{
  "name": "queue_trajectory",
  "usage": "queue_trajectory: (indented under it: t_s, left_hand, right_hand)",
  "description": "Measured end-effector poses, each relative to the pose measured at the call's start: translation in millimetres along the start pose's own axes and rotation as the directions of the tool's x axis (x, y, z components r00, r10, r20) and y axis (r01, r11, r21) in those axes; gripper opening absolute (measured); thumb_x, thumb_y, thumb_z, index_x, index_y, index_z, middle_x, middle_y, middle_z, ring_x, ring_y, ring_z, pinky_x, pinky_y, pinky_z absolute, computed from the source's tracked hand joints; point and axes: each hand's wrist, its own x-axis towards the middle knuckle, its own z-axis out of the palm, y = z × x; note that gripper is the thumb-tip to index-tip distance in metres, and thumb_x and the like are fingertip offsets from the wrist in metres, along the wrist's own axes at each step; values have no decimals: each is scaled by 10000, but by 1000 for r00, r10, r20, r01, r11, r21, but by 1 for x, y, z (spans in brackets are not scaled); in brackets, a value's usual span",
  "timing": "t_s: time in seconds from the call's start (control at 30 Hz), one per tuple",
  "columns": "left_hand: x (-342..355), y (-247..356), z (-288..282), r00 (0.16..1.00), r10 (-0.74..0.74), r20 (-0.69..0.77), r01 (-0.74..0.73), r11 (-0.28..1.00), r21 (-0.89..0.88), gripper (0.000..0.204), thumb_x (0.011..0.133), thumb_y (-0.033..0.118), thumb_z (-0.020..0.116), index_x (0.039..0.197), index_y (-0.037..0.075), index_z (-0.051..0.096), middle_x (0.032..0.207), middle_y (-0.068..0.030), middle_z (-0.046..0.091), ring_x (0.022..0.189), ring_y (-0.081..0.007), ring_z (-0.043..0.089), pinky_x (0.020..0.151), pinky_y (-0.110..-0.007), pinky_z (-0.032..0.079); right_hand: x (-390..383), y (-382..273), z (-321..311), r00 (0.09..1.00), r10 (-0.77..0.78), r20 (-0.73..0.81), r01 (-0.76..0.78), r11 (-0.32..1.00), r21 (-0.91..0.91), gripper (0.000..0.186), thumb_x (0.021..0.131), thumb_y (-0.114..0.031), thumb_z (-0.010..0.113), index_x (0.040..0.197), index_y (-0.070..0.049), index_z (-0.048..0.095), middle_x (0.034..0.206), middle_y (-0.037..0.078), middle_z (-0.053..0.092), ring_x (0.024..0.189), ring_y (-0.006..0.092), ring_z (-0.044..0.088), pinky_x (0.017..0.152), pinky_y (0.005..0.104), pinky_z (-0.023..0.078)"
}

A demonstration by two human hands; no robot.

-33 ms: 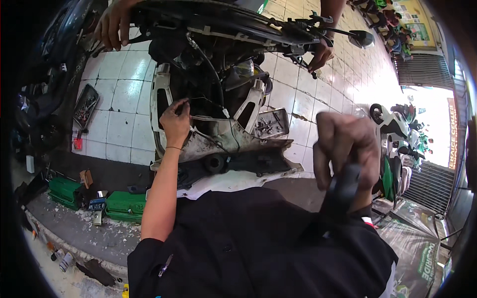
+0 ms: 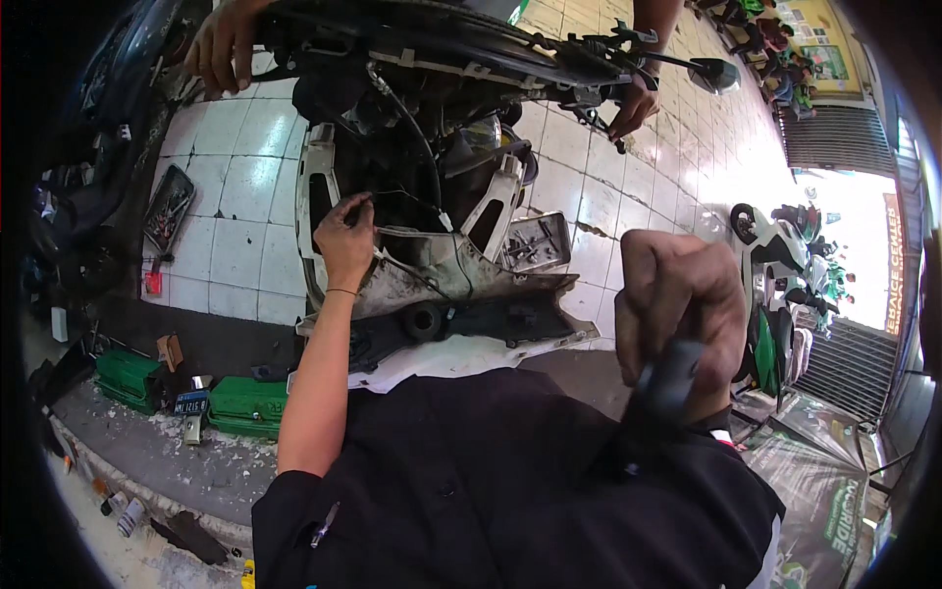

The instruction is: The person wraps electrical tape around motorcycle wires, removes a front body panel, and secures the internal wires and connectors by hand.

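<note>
My left hand (image 2: 345, 240) reaches into the opened front of a motorcycle (image 2: 412, 93), beside a pale, dirty plastic body panel (image 2: 432, 265). Its fingertips are pinched together; what is between them, if anything, is too small to make out. Close by, a thin dark wire (image 2: 417, 201) runs to a white connector (image 2: 444, 223). Raised close to the camera at the right, my right hand (image 2: 687, 299) has its fingers curled around a dark, rod-like object (image 2: 667, 383). That object is blurred, and its lower part merges with my black shirt.
Another person's hands (image 2: 224, 49) rest on the motorcycle's handlebar ends. Metal trays (image 2: 538, 242) with small parts and tools (image 2: 171, 208) lie on the white tiles. Green toolboxes (image 2: 247, 404) stand at the left on a ledge. Parked motorbikes (image 2: 780, 260) are at the right.
My right hand and the dark object have shifted slightly, the object's upper end a little lower. My left hand stays at nearly the same place.
</note>
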Motion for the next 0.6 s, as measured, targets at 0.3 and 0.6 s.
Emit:
queue_trajectory:
  t_s: [0.3, 0.6]
  left_hand:
    - [8, -23, 0, 986, 163, 39, -166, 980, 110, 197, 892, 163, 695, 1031, 29, 730, 784, -58, 702, 578, -98, 638, 534, -255, 509]
    - [4, 15, -10, 973, -194, 124, 204, 976, -74, 294, 935, 244, 670, 1007, -37, 717, 794, -89, 705, 547, -120, 620, 498, -256, 484]
  right_hand:
    - [-18, -92, -10, 614, 399, 681, 91, 822, -563, 288, 853, -292, 769, 923, -42, 644, 789, 108, 580, 633, 219, 622, 417, 300, 477]
    - [-19, -73, 1, 539, 414, 733, 236, 761, -604, 271, 769, -321, 799, 785, -100, 643, 748, 52, 600, 644, 176, 635, 414, 314, 490]
